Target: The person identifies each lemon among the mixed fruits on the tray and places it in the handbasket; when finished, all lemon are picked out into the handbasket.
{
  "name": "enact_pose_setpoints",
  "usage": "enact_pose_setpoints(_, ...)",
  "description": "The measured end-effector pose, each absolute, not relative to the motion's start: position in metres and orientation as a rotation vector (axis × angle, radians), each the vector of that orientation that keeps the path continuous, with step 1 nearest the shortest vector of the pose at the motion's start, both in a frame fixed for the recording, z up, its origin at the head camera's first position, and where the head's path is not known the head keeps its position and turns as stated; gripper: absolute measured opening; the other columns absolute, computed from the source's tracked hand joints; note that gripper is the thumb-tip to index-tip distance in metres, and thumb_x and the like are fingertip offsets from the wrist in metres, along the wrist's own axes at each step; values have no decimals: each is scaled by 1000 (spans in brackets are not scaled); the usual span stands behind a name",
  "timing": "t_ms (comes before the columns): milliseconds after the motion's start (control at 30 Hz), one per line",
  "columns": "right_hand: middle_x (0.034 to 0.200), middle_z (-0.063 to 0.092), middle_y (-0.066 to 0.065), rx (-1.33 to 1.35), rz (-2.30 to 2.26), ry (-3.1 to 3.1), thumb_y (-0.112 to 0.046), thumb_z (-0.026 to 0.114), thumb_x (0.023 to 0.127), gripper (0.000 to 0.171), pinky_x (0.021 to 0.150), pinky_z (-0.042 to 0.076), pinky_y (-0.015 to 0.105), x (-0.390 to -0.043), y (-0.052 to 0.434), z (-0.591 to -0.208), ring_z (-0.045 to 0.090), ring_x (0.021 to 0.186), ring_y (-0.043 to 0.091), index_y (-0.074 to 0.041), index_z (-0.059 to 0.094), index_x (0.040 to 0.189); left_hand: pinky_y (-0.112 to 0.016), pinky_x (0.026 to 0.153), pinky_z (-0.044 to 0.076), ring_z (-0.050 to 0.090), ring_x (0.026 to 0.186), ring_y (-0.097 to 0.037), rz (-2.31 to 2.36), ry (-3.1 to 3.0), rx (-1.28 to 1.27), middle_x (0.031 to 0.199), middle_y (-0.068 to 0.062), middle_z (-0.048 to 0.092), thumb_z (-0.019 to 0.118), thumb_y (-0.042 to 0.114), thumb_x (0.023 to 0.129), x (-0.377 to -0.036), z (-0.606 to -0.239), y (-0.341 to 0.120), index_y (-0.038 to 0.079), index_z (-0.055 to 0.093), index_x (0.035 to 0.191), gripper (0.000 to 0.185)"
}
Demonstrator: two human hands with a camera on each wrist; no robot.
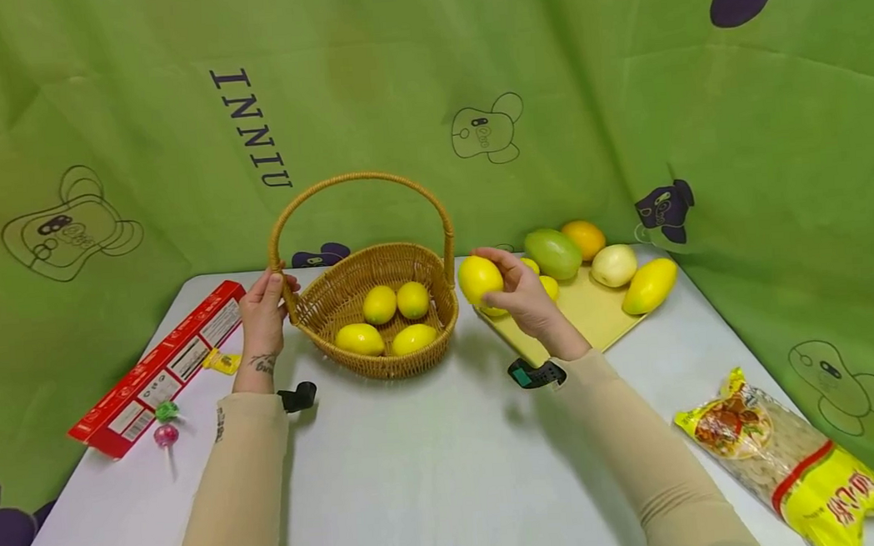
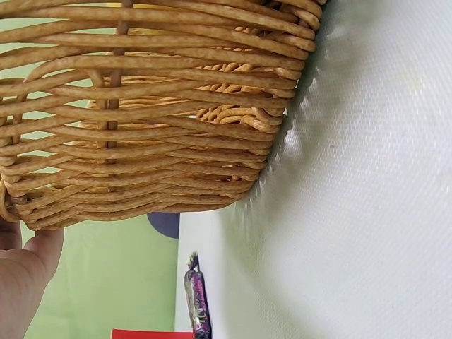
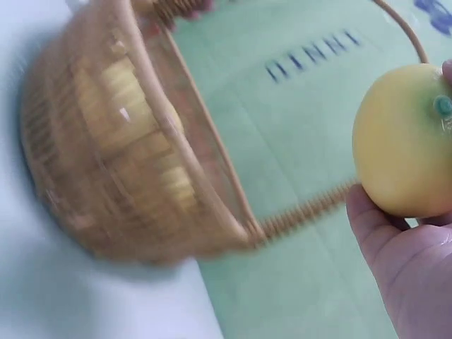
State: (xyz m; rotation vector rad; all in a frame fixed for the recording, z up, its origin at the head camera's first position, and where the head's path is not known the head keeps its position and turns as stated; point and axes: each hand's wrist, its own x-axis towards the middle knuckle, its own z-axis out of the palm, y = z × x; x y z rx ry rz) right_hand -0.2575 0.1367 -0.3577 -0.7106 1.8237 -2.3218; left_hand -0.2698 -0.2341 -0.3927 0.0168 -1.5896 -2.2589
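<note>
While the left hand (image 1: 262, 313) curls its fingers round the base of the handle of the wicker basket (image 1: 333, 300), the right hand (image 1: 524, 297) holds a yellow lemon (image 1: 479, 280) in a closed grip just beside the basket's right rim, above the near corner of the cutting board (image 1: 597, 313). Four more lemons (image 1: 389, 319) lie inside the basket. The right wrist view shows the lemon cupped against the palm, with the basket blurred to its left.

The pale grey-white counter (image 1: 433, 457) carries everything. On the yellow cutting board at the back right sit a green mango (image 1: 553, 253), an orange (image 1: 585, 237), a pale round fruit (image 1: 614, 265) and a yellow mango (image 1: 650, 285). A bag of noodles (image 1: 794, 460) lies at the near right edge. At the left edge lies a long red box (image 1: 161, 369), with two lollipops (image 1: 166, 423) just beside it.

A green cloth backdrop (image 1: 697, 107) printed with outlined cartoon bears, dark spots and some lettering hangs behind and along both sides of the counter.
</note>
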Motion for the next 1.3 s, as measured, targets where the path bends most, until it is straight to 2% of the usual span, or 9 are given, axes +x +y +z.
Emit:
enact_pose_setpoints(167,135,41,14,-851,-2200,1757,15,54,72,65,85,47,23,-253,110,-365,47,110,15,11,32,134,-21,70,52,59,83,-13,-2260,-1589,18,83,-1,64,60,26,89,-271,-394,-232,10,65,115,31)
enact_pose_setpoints(300,129,46,8,-902,-2086,1804,11,57,72,66,85,46,23,-257,90,-371,48,106,14,10,33,134,-21,69,52,58,82,-13,-2259,-1589,24,83,-1,64,60,27,88,-271,-394,-232,11,66,113,29)
enact_pose_setpoints(533,131,44,20,-820,-1960,1887,11,58,75,64,83,46,26,-266,58,-374,48,104,20,4,37,135,-21,69,52,58,82,-13,-2236,-1618,38,83,0,64,60,29,88,-271,-396,-233,3,59,123,43)
enact_pose_setpoints(633,137,42,16,-808,-1921,1941,11,58,76,66,94,43,31,-268,48,-373,46,116,23,1,36,137,-22,70,52,58,82,-13,-2226,-1627,41,83,0,64,60,30,88,-271,-397,-233,-1,54,126,50)
enact_pose_setpoints(733,144,37,15,-814,-1931,1971,12,58,78,67,108,31,35,-269,42,-372,37,132,24,0,34,139,-22,70,52,58,82,-12,-2220,-1636,32,83,0,64,60,30,88,-271,-397,-233,-2,54,127,50)
enact_pose_setpoints(833,145,35,18,-810,-2005,1952,14,58,79,65,113,22,37,-268,42,-371,28,137,25,1,35,139,-22,70,52,57,83,-13,-2226,-1632,29,84,0,64,60,30,88,-271,-397,-233,2,57,124,46)
enact_pose_setpoints(1067,143,32,27,-774,-2242,1854,18,55,78,64,112,24,42,-254,61,-359,27,136,36,7,32,137,-22,71,52,58,83,-14,-2227,-1606,58,83,-1,64,59,27,89,-271,-395,-233,11,66,113,30)
enact_pose_setpoints(1300,141,32,29,-693,-2489,1848,22,52,75,65,111,25,44,-251,98,-357,31,133,34,12,30,135,-22,71,53,59,82,-14,-2235,-1592,56,83,-1,64,59,26,89,-271,-394,-233,10,66,112,28)
